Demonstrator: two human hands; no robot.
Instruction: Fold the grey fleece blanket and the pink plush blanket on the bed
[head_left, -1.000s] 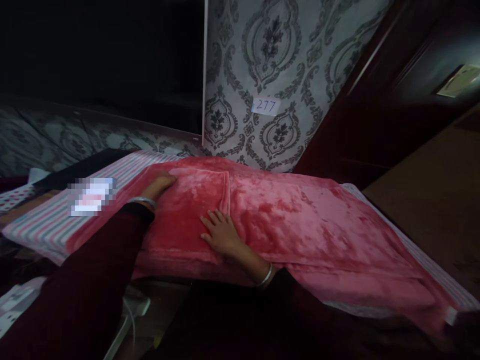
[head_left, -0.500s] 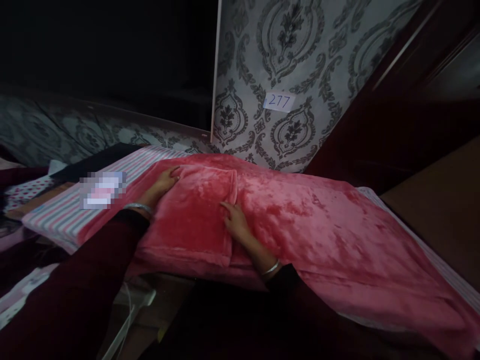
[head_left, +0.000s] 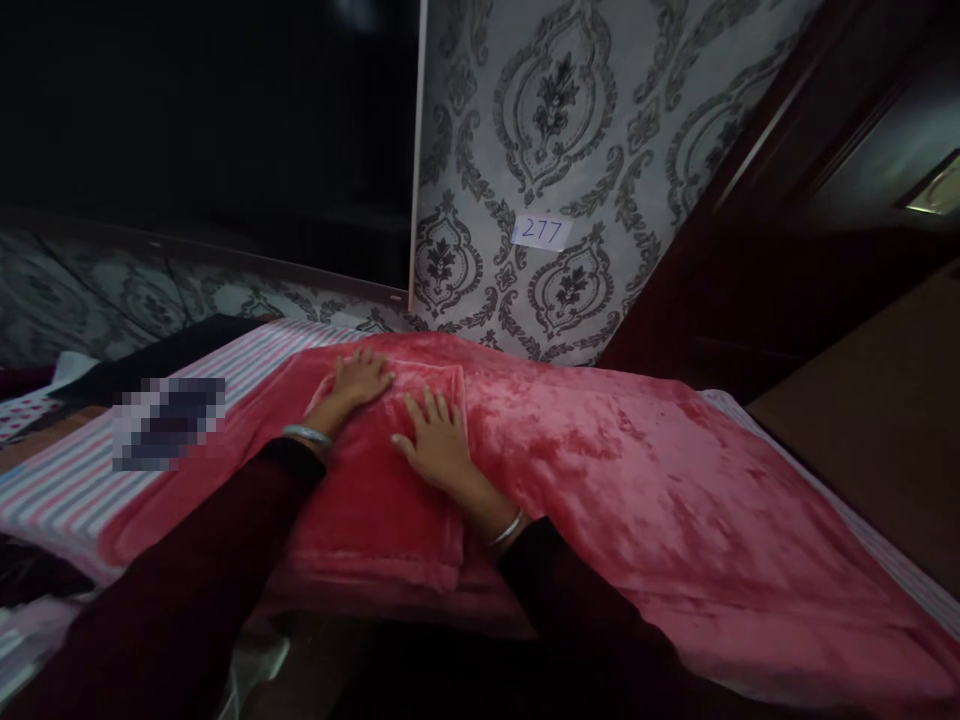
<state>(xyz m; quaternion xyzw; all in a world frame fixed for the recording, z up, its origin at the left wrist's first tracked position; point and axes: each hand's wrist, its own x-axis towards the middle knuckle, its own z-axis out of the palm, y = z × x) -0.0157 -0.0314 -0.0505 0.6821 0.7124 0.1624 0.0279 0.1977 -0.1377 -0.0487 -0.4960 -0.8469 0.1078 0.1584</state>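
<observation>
A folded red plush pillowcase-like piece [head_left: 375, 510] lies on top of a larger pinkish-red plush cloth [head_left: 615, 480]. My left hand [head_left: 361, 378] rests flat near the piece's far left corner, fingers stretched out. Toward its right edge, my right hand [head_left: 437, 445] lies palm down with the fingers spread. Both hands touch the fabric and hold nothing. A bracelet shows on each wrist.
Under the plush cloth is a striped sheet [head_left: 71, 485], with a blurred-out object [head_left: 172, 425] on it. A large dark screen [head_left: 202, 120] stands behind on the left. A paper marked 277 [head_left: 541, 232] is on the patterned wall. A brown panel [head_left: 862, 420] borders the right.
My left hand has moved right and flattened out. My right hand has shifted left from the folded piece's right edge onto its surface, and its fingers have spread. The view has tilted slightly.
</observation>
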